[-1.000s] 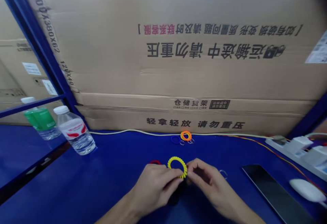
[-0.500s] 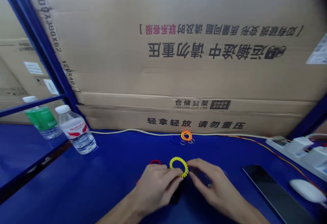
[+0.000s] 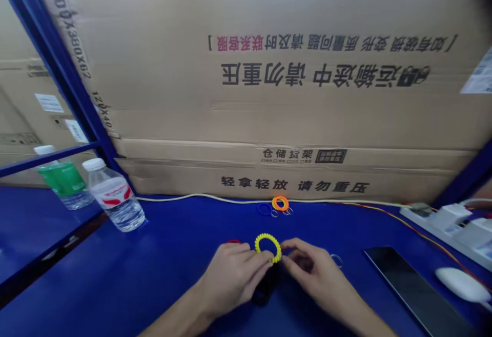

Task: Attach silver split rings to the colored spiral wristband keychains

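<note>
Over the smooth blue table [image 3: 154, 265], well in front of its back edge, the left hand [image 3: 234, 275] pinches a yellow, coiled plastic ring [image 3: 277, 247] between thumb and finger. The right hand [image 3: 317, 278] curls close beside it, fingertips nearly together; I can't tell whether they hold anything. The big brown cardboard box [image 3: 172, 80] says "1100X380X62", "120X40" and, lower, "轻拿轻放".

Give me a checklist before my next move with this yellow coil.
1. Yellow coil pinched by the left hand: ok.
2. Right hand close to the coil's right edge: ok.
3. Right hand gripping something: cannot tell, too small to make out.
4. Red coil fully visible: not ok, the left hand partly hides it.
5. Metal ring on the table in view: ok.
6. Phone clear of both hands: ok.
</note>
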Demonstrator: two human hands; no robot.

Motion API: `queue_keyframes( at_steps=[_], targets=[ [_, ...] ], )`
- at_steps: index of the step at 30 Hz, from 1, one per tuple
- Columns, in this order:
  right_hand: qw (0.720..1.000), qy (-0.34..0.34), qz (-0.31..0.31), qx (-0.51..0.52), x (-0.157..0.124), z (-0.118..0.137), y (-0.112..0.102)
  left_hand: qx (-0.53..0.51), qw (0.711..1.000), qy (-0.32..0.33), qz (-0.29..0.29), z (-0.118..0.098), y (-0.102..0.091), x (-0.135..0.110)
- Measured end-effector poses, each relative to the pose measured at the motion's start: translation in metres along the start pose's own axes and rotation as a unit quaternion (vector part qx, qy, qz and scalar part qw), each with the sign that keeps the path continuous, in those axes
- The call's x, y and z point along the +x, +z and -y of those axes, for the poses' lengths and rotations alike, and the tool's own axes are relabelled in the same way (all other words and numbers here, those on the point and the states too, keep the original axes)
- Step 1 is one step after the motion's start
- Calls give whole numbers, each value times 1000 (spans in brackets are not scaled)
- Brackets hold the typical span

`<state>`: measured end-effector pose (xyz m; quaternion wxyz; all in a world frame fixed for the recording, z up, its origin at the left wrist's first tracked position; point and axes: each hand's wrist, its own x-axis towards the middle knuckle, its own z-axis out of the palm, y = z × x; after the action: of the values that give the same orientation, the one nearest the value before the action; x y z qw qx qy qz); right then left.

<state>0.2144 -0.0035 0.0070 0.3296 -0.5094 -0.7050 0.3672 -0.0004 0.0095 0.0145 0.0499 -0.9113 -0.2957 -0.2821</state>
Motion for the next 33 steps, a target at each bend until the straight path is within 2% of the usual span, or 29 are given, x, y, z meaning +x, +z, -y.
queue_keyframes(
  at_steps=[2,3,5,7,9,11,13,15,17,19,21,22,23,25,27,29,31,33],
  targets=[
    [984,-96,-53,-140,-3,1,-3,-2,1000,-4,7,0,1,0],
    [970,-128,-58,-200,-5,1,-4,-2,1000,-1,8,-1,1,0],
    [946,-159,-46,-280,-6,0,-5,-5,1000,11,8,-3,2,0],
    [938,-161,-49,-302,-7,0,-6,-5,1000,23,9,-6,2,-1],
    [953,-135,-85,-258,-6,0,-5,-4,999,34,5,-9,2,-2],
    [985,-50,-99,-135,-4,1,-4,4,999,49,-9,-10,2,-2],
    [997,68,-41,19,0,2,-3,19,998,65,-18,-8,0,-2],
    [984,135,42,106,3,3,-2,35,997,74,-13,-5,-1,-1],
    [992,89,55,70,2,4,-3,45,996,73,1,-1,-3,0],
    [999,-12,10,-48,0,5,-4,48,996,70,11,2,-4,1],
    [983,-83,-35,-160,-4,6,-5,50,996,72,15,2,-5,1],
    [976,-95,-47,-191,-5,7,-5,50,996,77,15,1,-6,1],
    [974,-92,-55,-199,-6,7,-4,50,995,83,16,-1,-6,1],
    [988,-45,-57,-137,-5,7,-4,50,994,98,18,-5,-6,1],
    [998,52,-41,2,0,6,-7,49,992,117,22,-9,-6,1],
    [978,147,-22,145,5,4,-13,36,991,122,29,-9,-8,4],
    [969,144,-19,199,11,1,-24,-8,996,87,35,-4,-18,8],
    [977,120,-16,176,14,-4,-35,-77,996,11,42,4,-36,12]
  ],
)
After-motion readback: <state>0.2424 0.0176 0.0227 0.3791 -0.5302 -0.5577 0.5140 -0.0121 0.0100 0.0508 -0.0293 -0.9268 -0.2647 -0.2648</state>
